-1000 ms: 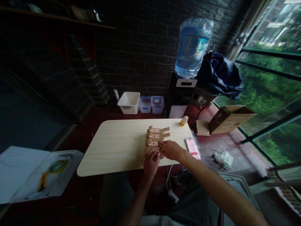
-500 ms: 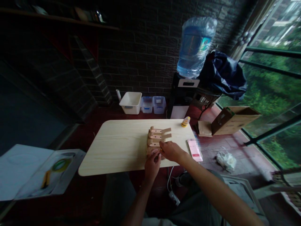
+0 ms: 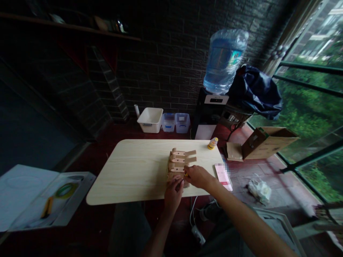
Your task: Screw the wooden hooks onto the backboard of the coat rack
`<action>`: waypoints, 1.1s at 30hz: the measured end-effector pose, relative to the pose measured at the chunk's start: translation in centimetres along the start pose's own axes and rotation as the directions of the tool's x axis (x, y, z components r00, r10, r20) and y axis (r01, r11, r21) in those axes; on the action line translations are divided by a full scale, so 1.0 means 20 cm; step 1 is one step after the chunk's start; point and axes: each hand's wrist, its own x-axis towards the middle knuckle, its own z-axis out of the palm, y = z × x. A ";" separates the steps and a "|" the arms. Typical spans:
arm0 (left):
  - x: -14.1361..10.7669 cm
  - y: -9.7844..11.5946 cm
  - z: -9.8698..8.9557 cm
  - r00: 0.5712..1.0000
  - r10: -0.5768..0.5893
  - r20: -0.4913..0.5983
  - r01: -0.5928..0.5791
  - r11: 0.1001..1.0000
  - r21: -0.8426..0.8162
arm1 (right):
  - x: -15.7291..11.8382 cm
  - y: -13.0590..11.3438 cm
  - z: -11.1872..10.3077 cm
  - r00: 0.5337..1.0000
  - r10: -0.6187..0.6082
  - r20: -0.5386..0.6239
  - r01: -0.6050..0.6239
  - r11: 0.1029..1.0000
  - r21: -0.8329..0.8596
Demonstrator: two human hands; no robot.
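On the table (image 3: pixel 128 171) lies a brown slab (image 3: pixel 171 175) bearing several tan strips (image 3: pixel 179 159), which have dark holes and curled left ends. My right hand (image 3: pixel 198 176) is closed around a small tool with a yellow part (image 3: pixel 186 175) at the slab's right side; its kind is hidden by the fingers. Close beside it, my left hand (image 3: pixel 173 191) rests at the near edge of the slab. Its fingers are bent and pinched together near the yellow tool, and what they hold, if anything, I cannot make out.
A small bottle with yellow ends (image 3: pixel 213 143) stands at the table's far right corner. A phone with a pink screen (image 3: pixel 223 176) lies at the right edge. Beyond are plastic bins (image 3: pixel 150 120) and a water dispenser (image 3: pixel 211 110). An open white case (image 3: pixel 66 194) is at the left.
The whole scene sits slightly lower in view as the head tilts. Both hands stay at the slab, with the right hand's yellow tool showing slightly more.
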 end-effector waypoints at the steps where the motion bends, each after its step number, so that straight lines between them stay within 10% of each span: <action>1: 0.00 0.00 0.00 1.000 -0.004 0.002 0.004 1.000 0.001 | 0.00 -0.01 0.00 1.000 0.015 -0.004 -0.016 1.000 -0.006; 33: 0.01 0.03 -0.02 0.999 0.025 -0.026 -0.024 0.999 0.022 | -0.04 -0.06 -0.02 0.997 -0.065 -0.028 0.064 0.997 -0.048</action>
